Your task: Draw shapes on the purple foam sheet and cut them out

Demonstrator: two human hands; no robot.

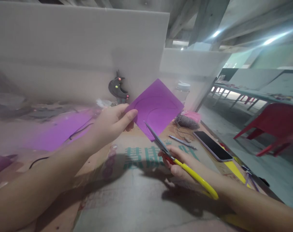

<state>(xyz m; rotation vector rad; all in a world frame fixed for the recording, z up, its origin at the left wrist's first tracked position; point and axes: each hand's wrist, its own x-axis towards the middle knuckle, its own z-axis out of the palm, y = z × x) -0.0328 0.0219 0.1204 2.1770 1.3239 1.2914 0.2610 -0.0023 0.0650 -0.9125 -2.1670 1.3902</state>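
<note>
My left hand (119, 120) pinches the left corner of a purple square sheet (158, 103), thumb on the front. A curved outline, like a crescent, is drawn faintly on the sheet, which is held up above the table. My right hand (177, 159) is closed round yellow-handled scissors (197, 178). Their blades point up and left, and the tip overlaps the sheet's lower edge. I cannot tell whether the blades are parted. Behind the sheet, a dark crescent-shaped piece (116, 87) with small coloured dots stands against the white panel.
A cardboard sheet with green lettering (136, 156) covers the table. To the right lie a pen (182, 141), a phone (213, 145) and grey yarn (187, 121). A lidded jar (182, 91) stands behind. More purple sheet (61, 129) lies left; a red chair (277, 125) stands beyond.
</note>
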